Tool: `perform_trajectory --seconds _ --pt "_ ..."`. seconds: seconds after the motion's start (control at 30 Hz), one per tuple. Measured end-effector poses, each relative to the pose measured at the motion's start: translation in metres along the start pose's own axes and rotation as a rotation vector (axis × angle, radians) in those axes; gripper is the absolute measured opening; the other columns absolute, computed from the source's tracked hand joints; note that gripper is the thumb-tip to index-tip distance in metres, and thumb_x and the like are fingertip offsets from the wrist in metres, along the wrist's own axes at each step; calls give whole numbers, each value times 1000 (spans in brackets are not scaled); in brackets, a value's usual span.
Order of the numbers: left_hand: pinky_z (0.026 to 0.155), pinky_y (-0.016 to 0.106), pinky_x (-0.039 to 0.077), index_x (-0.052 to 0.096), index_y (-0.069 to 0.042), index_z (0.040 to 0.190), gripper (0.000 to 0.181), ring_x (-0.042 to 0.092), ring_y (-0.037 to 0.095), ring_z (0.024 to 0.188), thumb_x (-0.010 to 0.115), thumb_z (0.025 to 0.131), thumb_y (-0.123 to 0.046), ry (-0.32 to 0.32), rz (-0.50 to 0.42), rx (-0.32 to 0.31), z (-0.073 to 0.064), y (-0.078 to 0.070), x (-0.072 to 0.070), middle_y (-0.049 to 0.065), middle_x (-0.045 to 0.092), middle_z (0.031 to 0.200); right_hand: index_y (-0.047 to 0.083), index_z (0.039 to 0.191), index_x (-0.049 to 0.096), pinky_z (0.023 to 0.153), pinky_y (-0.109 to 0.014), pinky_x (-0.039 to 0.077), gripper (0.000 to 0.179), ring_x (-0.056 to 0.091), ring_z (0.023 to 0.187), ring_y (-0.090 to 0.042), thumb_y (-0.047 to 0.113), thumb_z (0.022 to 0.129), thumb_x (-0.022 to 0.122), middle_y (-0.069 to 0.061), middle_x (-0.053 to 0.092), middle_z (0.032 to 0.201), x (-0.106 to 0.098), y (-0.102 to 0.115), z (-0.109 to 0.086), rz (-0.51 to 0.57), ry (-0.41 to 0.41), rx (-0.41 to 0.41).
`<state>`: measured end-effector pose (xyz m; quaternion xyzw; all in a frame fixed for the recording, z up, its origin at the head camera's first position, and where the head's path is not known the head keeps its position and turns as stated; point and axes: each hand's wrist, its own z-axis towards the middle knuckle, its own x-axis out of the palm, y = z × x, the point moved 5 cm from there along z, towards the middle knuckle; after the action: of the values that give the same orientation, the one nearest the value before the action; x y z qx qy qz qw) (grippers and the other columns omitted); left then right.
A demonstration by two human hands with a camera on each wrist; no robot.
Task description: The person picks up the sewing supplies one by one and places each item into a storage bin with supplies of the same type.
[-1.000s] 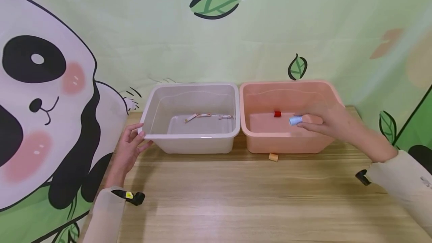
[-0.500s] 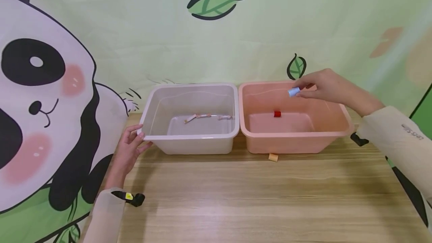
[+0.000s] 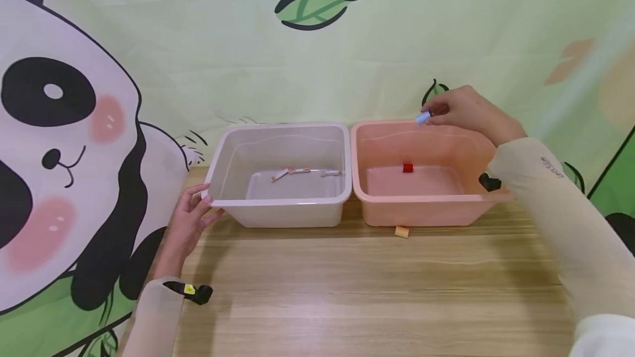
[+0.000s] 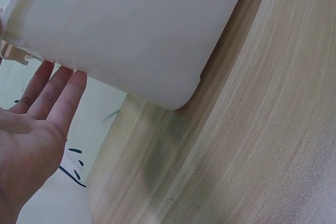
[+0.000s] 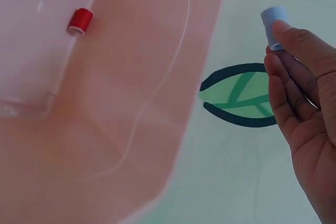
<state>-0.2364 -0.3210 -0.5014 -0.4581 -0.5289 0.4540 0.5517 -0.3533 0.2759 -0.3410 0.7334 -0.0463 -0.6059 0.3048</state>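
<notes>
My right hand [image 3: 463, 109] pinches a light blue thread spool [image 3: 423, 118] between thumb and fingers, above the back rim of the pink bin [image 3: 416, 209]. In the right wrist view the blue spool [image 5: 274, 27] stands up past the thumb. A red thread spool [image 3: 407, 168] lies on the pink bin's floor. At the front left corner of the white bin [image 3: 292, 214], my left hand [image 3: 190, 219] holds the rim. In the left wrist view several fingertips [image 4: 77, 80] touch its outside just under the rim; the thumb is mostly cut off.
Several small pale pieces [image 3: 297, 169], too small to make out, lie in the white bin. A small orange piece [image 3: 402, 231] lies on the wooden table [image 3: 337, 291] before the pink bin. The bins stand side by side against a printed cloth backdrop [image 3: 317, 70].
My right hand has lifted the light blue spool up from inside the pink bin and moved it slightly left, toward the back rim. My left hand stays on the white bin's rim.
</notes>
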Motion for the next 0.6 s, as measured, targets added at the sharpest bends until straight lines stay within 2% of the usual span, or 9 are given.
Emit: perform_trajectory --seconds 0.17,0.33,0.4,0.6 --pt "95 38 57 51 -17 138 36 61 16 118 59 103 -15 10 -19 5 0 1 1 2 49 138 6 136 61 103 -56 50 40 57 118 -35 22 100 67 -18 64 129 5 -10 6 8 22 40" --pt "95 38 57 51 -18 138 36 61 15 118 59 103 -15 10 -3 2 -2 1 1 1 48 139 -1 144 51 105 -61 45 50 51 126 -43 17 100 66 -26 54 140 19 -24 5 -138 127 -3" --pt "95 38 57 51 -17 139 36 61 15 118 59 103 -15 9 3 6 -3 0 1 1 49 139 -2 143 51 106 -62 44 50 50 127 -45 15 99 66 -27 53 141 24 -28 2 -174 153 -10" --pt "95 38 57 52 -17 138 35 61 17 118 58 104 -14 7 4 6 -4 -3 0 1 49 138 -2 138 57 105 -61 47 43 53 125 -44 10 98 67 -25 59 136 29 -24 -12 -220 124 -57"
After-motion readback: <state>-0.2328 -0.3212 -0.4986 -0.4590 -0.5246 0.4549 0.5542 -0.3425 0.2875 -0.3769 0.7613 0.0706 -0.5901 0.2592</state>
